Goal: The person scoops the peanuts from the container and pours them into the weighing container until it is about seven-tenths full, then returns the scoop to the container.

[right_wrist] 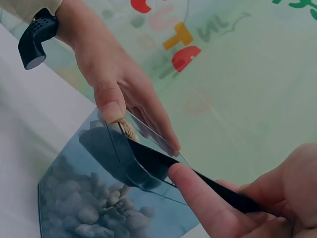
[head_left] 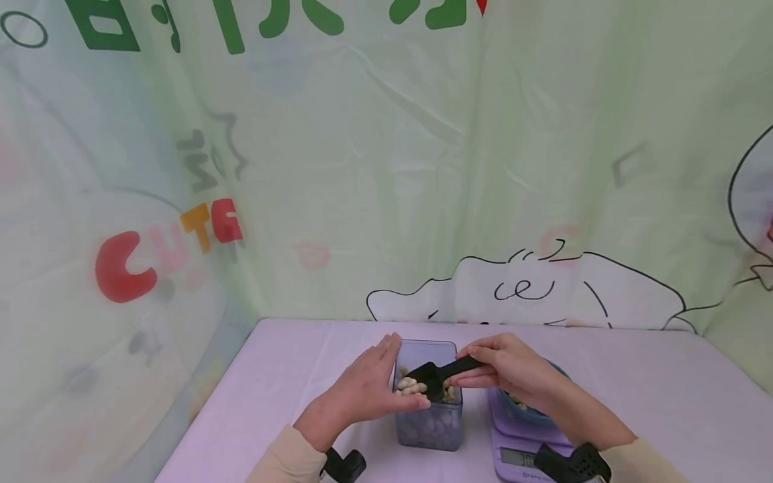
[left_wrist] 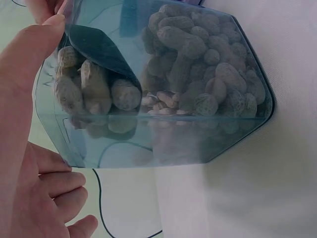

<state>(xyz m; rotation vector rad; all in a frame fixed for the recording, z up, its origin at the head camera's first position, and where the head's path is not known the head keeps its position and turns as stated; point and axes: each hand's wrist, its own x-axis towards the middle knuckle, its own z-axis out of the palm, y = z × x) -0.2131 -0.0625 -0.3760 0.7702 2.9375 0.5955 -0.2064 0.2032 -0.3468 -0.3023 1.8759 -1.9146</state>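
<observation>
A clear bluish plastic container [head_left: 430, 435] stands upright on the table, holding unshelled peanuts [left_wrist: 218, 74] up to part of its height. My left hand [head_left: 362, 389] grips its rim, thumb on the near edge and fingers along the left side. Inside the container's mouth is a black scoop [head_left: 430, 380] with several peanuts [left_wrist: 94, 89] in its bowl. The scoop's handle is held by my right hand [head_left: 513, 365], over the container's right edge.
Right of the container, a purple kitchen scale [head_left: 502, 436] bears a blue bowl [head_left: 533, 417] with some contents, partly hidden by my right forearm. The scale's display is partly covered. A pale cloth covers the table [head_left: 314, 355], and a printed curtain [head_left: 362, 168] hangs behind.
</observation>
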